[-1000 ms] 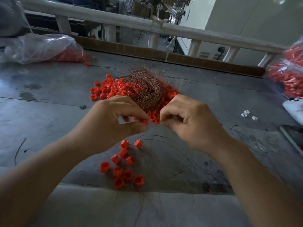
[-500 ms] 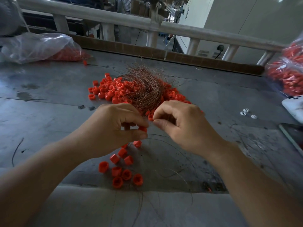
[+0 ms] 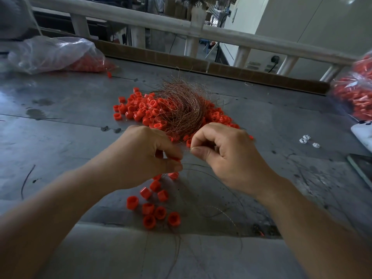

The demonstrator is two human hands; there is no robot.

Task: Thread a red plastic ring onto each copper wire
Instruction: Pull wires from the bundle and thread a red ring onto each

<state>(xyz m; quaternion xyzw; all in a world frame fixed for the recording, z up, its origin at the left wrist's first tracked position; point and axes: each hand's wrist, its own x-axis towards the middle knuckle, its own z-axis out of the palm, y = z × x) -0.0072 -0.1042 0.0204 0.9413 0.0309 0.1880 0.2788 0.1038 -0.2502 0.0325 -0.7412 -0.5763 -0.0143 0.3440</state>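
Observation:
A tangled bundle of copper wires (image 3: 182, 109) lies on a heap of loose red plastic rings (image 3: 138, 109) in the middle of the grey table (image 3: 60, 141). In front of the heap my left hand (image 3: 138, 158) pinches a red ring (image 3: 177, 159) between thumb and fingers; only its edge shows. My right hand (image 3: 227, 156) pinches a thin copper wire (image 3: 186, 151) whose end points at that ring. Nearer to me lies a small group of red rings (image 3: 153, 208) with thin wires running from them toward the table's front edge.
A clear bag of red rings (image 3: 58, 55) lies at the back left, another bag of rings (image 3: 354, 93) at the right edge. A white phone (image 3: 362, 133), small white clips (image 3: 307, 139) and a dark flat object (image 3: 362, 168) sit at the right. A cardboard strip and railing (image 3: 221, 35) bound the back.
Both hands have dropped slightly toward me and closed together, bringing the wire end up to the ring. The heap, bundle and near group of rings have not moved.

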